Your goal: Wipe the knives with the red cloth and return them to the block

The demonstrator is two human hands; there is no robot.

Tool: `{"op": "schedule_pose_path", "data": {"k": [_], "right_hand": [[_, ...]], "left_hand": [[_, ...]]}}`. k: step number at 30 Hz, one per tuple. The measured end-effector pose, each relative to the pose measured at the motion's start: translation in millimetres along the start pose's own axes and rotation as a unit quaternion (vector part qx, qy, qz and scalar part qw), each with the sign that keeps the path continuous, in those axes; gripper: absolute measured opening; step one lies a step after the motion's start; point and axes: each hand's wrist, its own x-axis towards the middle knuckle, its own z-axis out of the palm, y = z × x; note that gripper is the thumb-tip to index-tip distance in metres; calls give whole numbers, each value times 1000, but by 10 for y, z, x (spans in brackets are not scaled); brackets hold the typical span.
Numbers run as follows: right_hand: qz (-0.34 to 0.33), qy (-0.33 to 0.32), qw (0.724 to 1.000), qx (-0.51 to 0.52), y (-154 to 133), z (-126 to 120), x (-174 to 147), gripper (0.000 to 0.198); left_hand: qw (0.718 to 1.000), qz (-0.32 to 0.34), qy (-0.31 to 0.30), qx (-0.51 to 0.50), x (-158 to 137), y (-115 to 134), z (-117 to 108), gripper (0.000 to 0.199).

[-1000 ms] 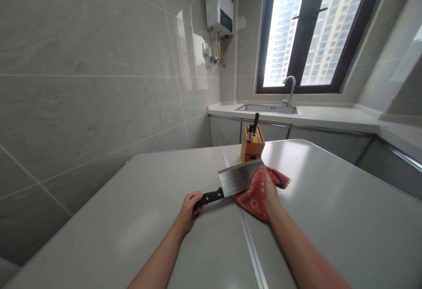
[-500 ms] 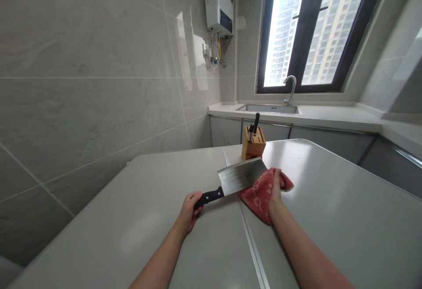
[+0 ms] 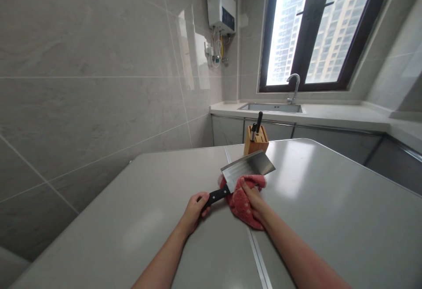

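Observation:
A broad-bladed cleaver (image 3: pixel 245 168) with a black riveted handle is held over the table, its blade pointing up and to the right. My left hand (image 3: pixel 197 207) is closed around the handle's end. In my right hand (image 3: pixel 253 196) is a red patterned cloth (image 3: pixel 242 207), pinched against the lower part of the blade near the handle. Part of the cloth shows behind the blade's heel, and its lower folds hang close to the tabletop. My right fingers are partly hidden in the folds.
Behind the blade, a wooden knife block (image 3: pixel 255 141) with black-handled tools stands on the pale table (image 3: pixel 158 183). A metal strip (image 3: pixel 259 258) crosses the tabletop. Beyond are a counter with a sink (image 3: pixel 273 107) and faucet (image 3: pixel 294 87). A tiled wall runs along the left.
My right hand has slid the cloth left along the blade, from near the tip to near the handle. The blade's far end is now uncovered. My left hand keeps its grip.

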Motion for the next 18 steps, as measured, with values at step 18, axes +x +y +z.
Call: {"op": "schedule_pose_path", "data": {"k": [18], "right_hand": [[63, -53, 996, 24, 122, 68, -72, 27]], "left_hand": [[962, 95, -93, 240, -51, 98, 65, 33]]}}
